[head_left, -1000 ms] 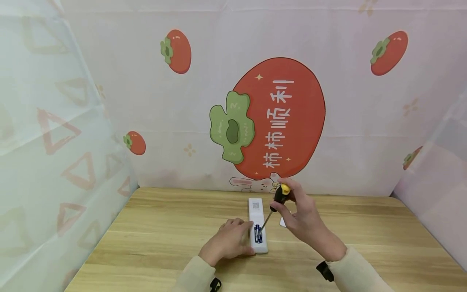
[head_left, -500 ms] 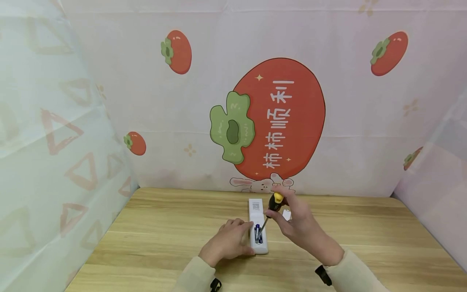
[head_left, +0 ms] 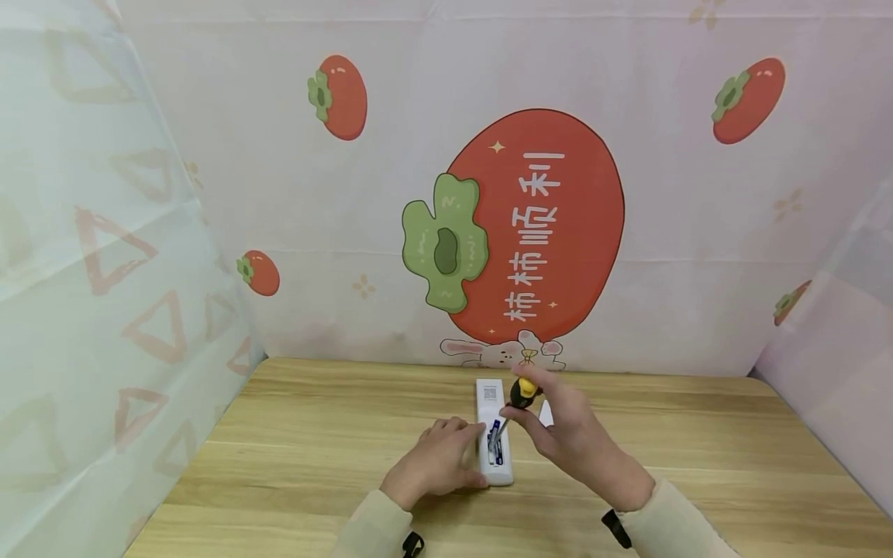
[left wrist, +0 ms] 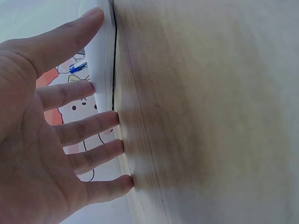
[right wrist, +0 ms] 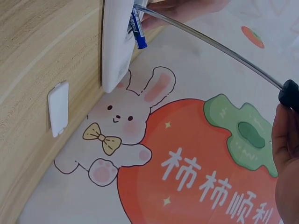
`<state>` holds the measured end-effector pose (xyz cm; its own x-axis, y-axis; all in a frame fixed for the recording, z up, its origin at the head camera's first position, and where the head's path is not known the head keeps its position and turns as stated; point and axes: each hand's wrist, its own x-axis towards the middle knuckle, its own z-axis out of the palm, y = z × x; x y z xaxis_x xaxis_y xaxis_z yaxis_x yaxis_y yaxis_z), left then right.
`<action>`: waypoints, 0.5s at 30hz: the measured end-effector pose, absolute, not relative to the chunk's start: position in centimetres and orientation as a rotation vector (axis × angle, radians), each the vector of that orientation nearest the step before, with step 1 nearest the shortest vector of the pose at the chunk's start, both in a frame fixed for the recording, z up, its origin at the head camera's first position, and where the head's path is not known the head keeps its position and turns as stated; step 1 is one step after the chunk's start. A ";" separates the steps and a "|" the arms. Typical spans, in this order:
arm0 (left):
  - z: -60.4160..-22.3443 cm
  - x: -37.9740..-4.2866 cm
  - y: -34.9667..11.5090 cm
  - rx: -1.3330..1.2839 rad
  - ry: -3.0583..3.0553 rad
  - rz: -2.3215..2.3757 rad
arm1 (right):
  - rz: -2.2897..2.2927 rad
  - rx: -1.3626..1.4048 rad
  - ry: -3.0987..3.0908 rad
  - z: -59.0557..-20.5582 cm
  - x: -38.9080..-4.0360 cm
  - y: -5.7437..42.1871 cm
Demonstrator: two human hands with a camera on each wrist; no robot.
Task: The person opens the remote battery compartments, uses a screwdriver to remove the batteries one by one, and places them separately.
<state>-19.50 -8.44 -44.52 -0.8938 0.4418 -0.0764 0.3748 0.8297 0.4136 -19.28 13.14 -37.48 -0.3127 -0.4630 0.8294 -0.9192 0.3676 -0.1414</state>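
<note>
A white remote control [head_left: 491, 399] lies back up on the table, its battery compartment uncovered. One blue-and-silver battery [right wrist: 138, 31] tilts up out of the compartment at one end; another blue-marked battery stays down beside it. My left hand [head_left: 438, 459] rests at the remote's left side, fingers extended, with thumb and index finger touching its edge. My right hand [head_left: 568, 434] holds a screwdriver [head_left: 523, 391] by its black-and-yellow handle. The metal shaft [right wrist: 210, 41] slants down to the batteries, where the tip meets the tilted one.
A small white battery cover [right wrist: 59, 109] lies on the wooden table [head_left: 314, 434] to the right of the remote, partly behind my right hand in the head view. A printed cloth backdrop [head_left: 377, 217] stands along the table's back edge.
My right hand has lowered and moved left, laying the screwdriver's handle over. The far end of one battery has risen out of the compartment. My left hand and the remote have stayed put.
</note>
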 end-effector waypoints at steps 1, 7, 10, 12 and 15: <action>-44.5 -19.5 -8.4 0.641 2.843 0.589 | 0.818 1.196 -1.927 -37.5 -19.2 13.1; -44.5 -19.5 -8.5 0.642 2.845 0.589 | 0.798 1.200 -1.929 -37.5 -19.1 13.0; -44.5 -19.5 -8.4 0.639 2.846 0.586 | 0.769 1.201 -1.905 -37.4 -19.0 12.9; -44.5 -19.5 -8.4 0.638 2.846 0.586 | 0.750 1.208 -1.884 -37.4 -19.0 12.9; -44.6 -19.5 -8.4 0.642 2.847 0.584 | 0.734 1.211 -1.879 -37.4 -19.0 12.8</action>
